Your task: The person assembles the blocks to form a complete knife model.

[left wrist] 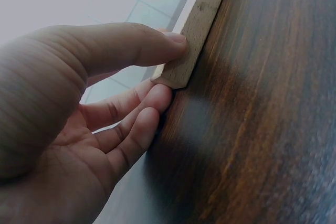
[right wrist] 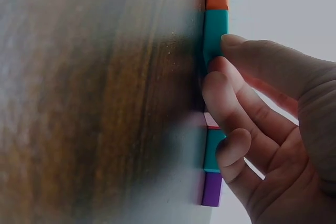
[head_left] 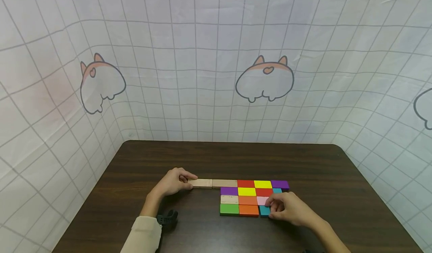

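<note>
My left hand (head_left: 175, 181) pinches the left end of a plain wooden block (head_left: 201, 183). In the left wrist view the thumb presses that wooden block's (left wrist: 191, 40) side, and fingertips meet its end. A second plain block (head_left: 225, 183) continues the back row, followed by red, yellow and purple blocks. At the front right corner, my right hand (head_left: 287, 208) holds a teal block (head_left: 264, 211). Its thumb lies on the teal block (right wrist: 215, 30) in the right wrist view, fingertips at the end. An orange block (head_left: 249, 210) lies just left of it. The hand partly covers a pink block (head_left: 262, 200).
Several coloured blocks lie flat in rows, including a green block (head_left: 229, 209) at the front left and a purple block (head_left: 280, 185) at the back right. All rest on a dark wooden table (head_left: 152, 155). A white gridded curtain (head_left: 202, 76) surrounds it.
</note>
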A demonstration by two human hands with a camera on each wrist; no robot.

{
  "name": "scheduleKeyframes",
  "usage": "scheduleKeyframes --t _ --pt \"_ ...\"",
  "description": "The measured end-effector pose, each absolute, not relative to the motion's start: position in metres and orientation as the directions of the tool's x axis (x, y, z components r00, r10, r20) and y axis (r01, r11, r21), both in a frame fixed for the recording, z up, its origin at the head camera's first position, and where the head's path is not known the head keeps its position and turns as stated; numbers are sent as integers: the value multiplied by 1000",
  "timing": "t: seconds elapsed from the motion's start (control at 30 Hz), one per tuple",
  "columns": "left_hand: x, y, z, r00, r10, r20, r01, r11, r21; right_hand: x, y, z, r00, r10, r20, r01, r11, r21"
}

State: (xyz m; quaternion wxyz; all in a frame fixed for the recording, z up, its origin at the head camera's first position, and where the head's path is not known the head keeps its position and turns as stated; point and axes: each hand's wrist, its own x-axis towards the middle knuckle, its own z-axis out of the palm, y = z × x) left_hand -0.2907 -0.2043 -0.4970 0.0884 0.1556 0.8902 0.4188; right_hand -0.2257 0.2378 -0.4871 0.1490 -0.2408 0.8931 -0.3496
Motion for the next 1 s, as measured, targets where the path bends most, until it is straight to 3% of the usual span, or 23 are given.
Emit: scheduleKeyframes --t 1.0 --pt "-291 -204 -498 -941 337 -21 198 600 775 -224 232 -484 -836 -540 -100 -330 640 -694"
